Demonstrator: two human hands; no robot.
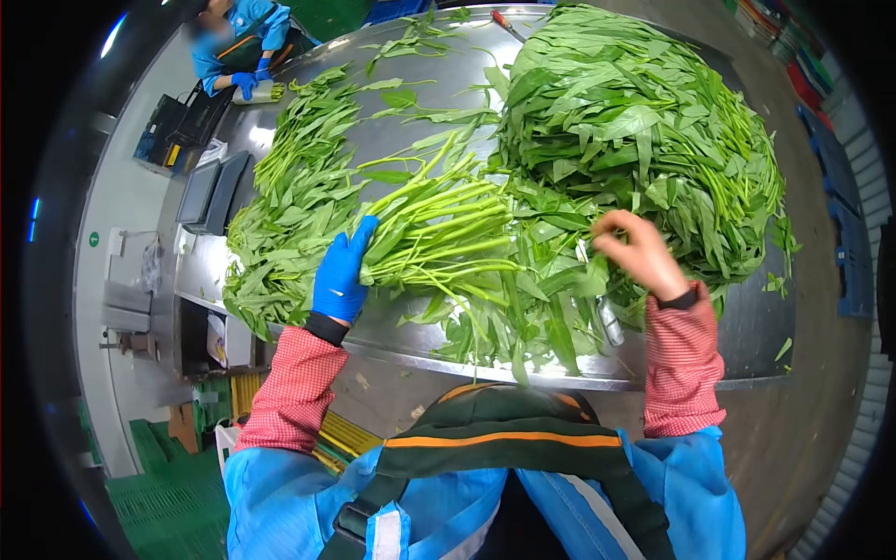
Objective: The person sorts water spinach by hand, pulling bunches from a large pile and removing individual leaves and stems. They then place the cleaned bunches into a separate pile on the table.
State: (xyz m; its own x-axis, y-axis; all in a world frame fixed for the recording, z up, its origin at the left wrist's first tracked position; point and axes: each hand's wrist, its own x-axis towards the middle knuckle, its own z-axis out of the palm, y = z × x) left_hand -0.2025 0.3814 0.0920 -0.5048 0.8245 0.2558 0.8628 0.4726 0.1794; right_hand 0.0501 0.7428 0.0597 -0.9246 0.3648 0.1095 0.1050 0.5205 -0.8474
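Note:
My left hand (342, 271), in a blue glove, is closed around a bunch of water spinach (448, 224) whose stems point right. Bare, my right hand (639, 252) hovers over loose leaves (551, 280), its thumb and fingers curled together; what they pinch, if anything, I cannot make out. A blurred green leaf (594, 277) shows just below it. Close by on the table lies a shiny metal object (609, 322), partly covered by leaves. Beyond my right hand rises a large heap of water spinach (635, 121).
The metal table (467, 350) carries a long row of greens (308, 168) at left. A red-handled tool (506, 25) lies at the far edge. A scale-like device (213, 191) stands left. A co-worker (245, 42) in blue gloves holds a bundle (264, 92) at the far left.

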